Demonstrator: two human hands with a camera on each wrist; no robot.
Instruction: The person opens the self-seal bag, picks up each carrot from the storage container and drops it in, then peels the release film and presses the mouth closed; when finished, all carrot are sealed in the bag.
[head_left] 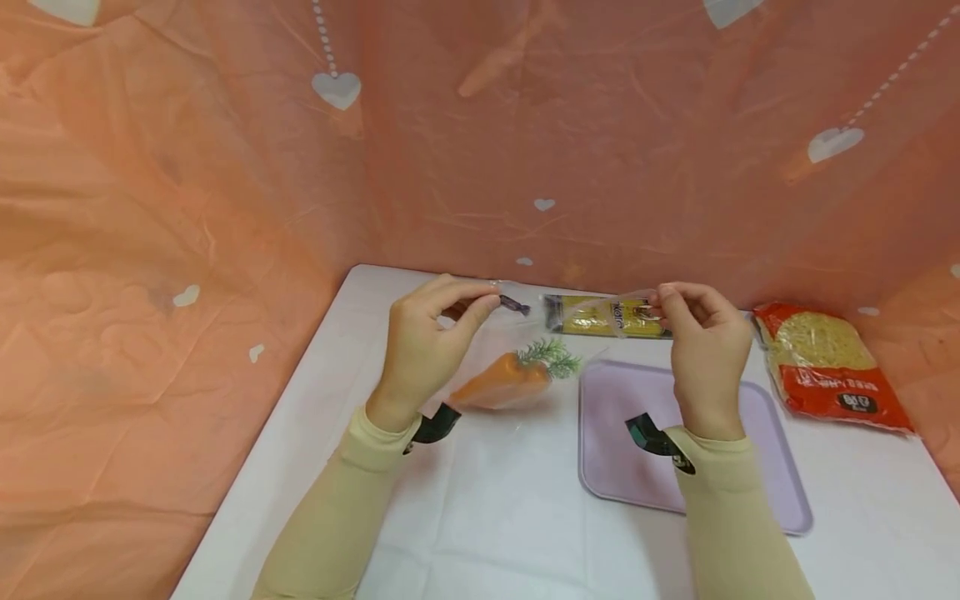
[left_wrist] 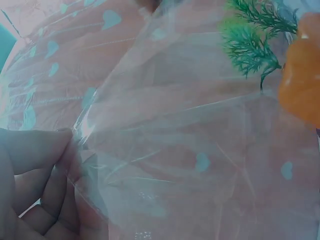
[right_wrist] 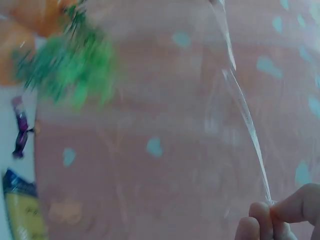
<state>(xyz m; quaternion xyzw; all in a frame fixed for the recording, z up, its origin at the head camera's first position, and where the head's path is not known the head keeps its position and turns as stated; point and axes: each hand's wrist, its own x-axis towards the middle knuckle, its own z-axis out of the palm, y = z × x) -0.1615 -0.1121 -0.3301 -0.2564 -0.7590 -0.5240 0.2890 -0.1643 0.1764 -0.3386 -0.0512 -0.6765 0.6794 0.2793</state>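
Note:
A clear plastic bag (left_wrist: 150,145) is stretched between both hands, its mouth edge (right_wrist: 252,135) pulled taut. My left hand (head_left: 431,333) pinches one corner of the mouth between thumb and fingertips. At the opposite corner, my right hand (head_left: 705,354) pinches the film in the same way. Orange carrots (head_left: 506,382) with feathery green tops (head_left: 551,357) show low down between the hands, seemingly inside the bag. Just past the left fingertips in the head view appears a purple-wrapped candy (head_left: 514,305); the right wrist view shows it on the table.
A yellow packet (head_left: 592,317) with dark ends lies at the table's back edge. The lilac tray (head_left: 622,442) lies under the right forearm. At the far right is a red bag of pale food (head_left: 832,367). Orange cloth with hearts (head_left: 637,167) hangs behind the white table (head_left: 510,517).

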